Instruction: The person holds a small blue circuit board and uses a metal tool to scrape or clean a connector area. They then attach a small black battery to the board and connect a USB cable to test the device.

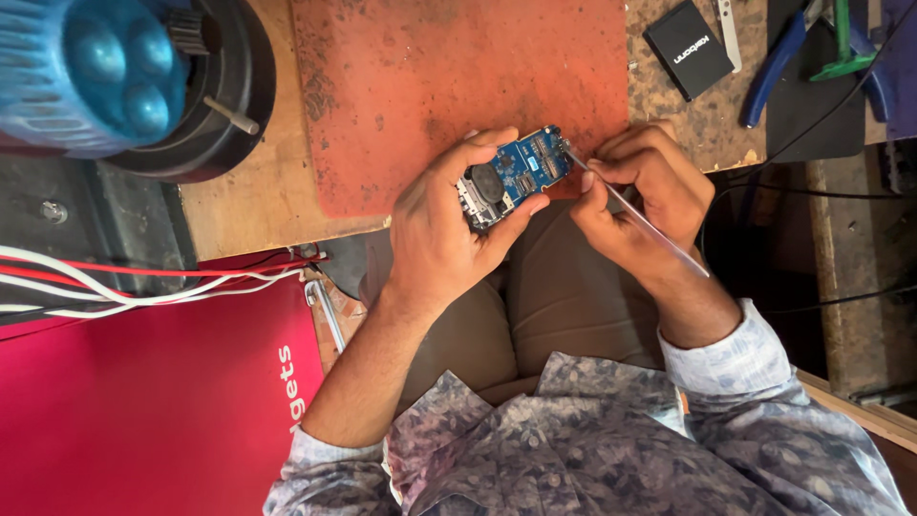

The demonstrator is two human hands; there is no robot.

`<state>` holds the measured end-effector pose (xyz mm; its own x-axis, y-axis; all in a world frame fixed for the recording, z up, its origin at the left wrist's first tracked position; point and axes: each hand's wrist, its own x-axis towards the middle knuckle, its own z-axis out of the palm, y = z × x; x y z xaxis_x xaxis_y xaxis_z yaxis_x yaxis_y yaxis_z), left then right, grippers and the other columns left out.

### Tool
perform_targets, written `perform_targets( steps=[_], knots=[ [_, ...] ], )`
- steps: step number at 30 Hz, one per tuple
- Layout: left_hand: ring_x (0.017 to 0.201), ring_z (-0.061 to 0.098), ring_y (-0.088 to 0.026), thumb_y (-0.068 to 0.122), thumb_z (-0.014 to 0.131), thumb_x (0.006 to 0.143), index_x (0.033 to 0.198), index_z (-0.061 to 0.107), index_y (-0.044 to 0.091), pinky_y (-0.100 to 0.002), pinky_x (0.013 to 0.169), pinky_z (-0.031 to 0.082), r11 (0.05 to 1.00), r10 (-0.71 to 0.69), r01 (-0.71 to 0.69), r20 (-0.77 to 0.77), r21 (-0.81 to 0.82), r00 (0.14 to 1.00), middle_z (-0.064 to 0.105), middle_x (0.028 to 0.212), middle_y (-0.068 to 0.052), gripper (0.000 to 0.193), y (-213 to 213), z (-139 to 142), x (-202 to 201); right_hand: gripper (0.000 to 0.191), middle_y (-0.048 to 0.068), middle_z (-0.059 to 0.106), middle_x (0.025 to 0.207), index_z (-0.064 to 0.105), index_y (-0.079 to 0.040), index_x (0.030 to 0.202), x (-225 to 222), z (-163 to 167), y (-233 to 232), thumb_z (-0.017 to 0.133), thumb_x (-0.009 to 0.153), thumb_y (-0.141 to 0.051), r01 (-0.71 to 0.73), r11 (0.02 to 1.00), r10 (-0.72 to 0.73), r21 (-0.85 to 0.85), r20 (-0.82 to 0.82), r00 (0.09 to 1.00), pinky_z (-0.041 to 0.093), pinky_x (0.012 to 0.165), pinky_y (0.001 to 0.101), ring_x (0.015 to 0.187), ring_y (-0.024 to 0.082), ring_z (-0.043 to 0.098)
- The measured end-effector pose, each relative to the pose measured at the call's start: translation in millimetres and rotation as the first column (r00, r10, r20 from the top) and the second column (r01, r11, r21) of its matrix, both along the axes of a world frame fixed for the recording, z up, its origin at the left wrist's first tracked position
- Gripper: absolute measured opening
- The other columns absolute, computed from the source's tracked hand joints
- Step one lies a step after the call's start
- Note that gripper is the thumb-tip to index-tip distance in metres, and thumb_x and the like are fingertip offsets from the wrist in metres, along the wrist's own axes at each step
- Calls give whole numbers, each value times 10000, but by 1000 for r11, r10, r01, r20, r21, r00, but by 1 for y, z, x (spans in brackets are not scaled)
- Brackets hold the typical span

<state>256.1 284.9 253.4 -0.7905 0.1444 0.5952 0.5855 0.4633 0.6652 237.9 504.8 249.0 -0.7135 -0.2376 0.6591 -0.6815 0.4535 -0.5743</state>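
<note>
Two bare hands work just off the near edge of the orange mat, above the person's lap. Nearest the body, flowered shirt sleeves run up to the wrists. The left hand is closed around a small blue circuit board, thumb across its lower edge and fingers curled behind it, so the board tilts up over the mat's near edge. The right hand sits just right of the board, fingers pinched shut on a thin metal tool; the tool's tip touches the board's upper right corner, and its shaft slants back down past the wrist.

Left of the mat, near its lower corner, red and white wires cross above a red folder. Farther off, beyond the mat's left side, stands a blue fan on a black base. Beyond the mat's far right corner lie a small black box and blue-handled pliers on the worn bench.
</note>
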Motion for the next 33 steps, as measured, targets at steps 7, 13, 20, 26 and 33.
perform_targets(
  steps=[7, 13, 20, 26, 33],
  knots=[
    [1189, 729, -291, 250, 860, 981, 1324, 403, 61, -360, 1001, 618, 1000, -1, 1, 6, 2, 1000, 695, 1336, -155, 602, 0, 0, 0, 164, 170, 650, 912, 607, 57, 929, 0, 1, 0, 770, 931, 75, -25, 1000, 25, 11, 6, 1000, 521, 711, 310, 802, 245, 639],
    [1202, 721, -297, 255, 865, 969, 1312, 406, 62, -368, 1023, 604, 1000, -6, 6, 1, -12, 1000, 696, 1335, -151, 604, 0, 0, -1, 168, 163, 650, 928, 572, 47, 931, -1, 0, 1, 738, 943, 70, -56, 997, 55, -52, -18, 998, 572, 773, 325, 839, 241, 684],
    [1198, 723, -289, 248, 867, 971, 1321, 399, 67, -373, 1027, 606, 1000, 1, -1, -8, -14, 1000, 696, 1336, -147, 612, 0, -1, -1, 161, 169, 655, 930, 584, 55, 938, -1, -2, 0, 744, 954, 68, -5, 999, 5, -50, 5, 1000, 567, 760, 318, 825, 244, 680],
    [1186, 729, -292, 240, 874, 967, 1324, 404, 69, -364, 1006, 614, 1000, 3, -3, -3, -3, 1000, 700, 1326, -148, 614, 0, -1, -2, 163, 179, 651, 943, 595, 65, 951, 0, 3, 3, 758, 957, 62, -22, 999, 21, 25, 22, 1000, 546, 729, 315, 811, 261, 664],
    [1188, 728, -289, 248, 872, 970, 1327, 400, 71, -360, 1005, 614, 1000, 3, -3, 0, 1, 1000, 698, 1330, -149, 618, 0, -2, -1, 147, 175, 650, 937, 612, 74, 965, -1, -1, 0, 759, 964, 76, -28, 999, 30, -40, 44, 999, 543, 708, 301, 801, 239, 662]
  ],
)
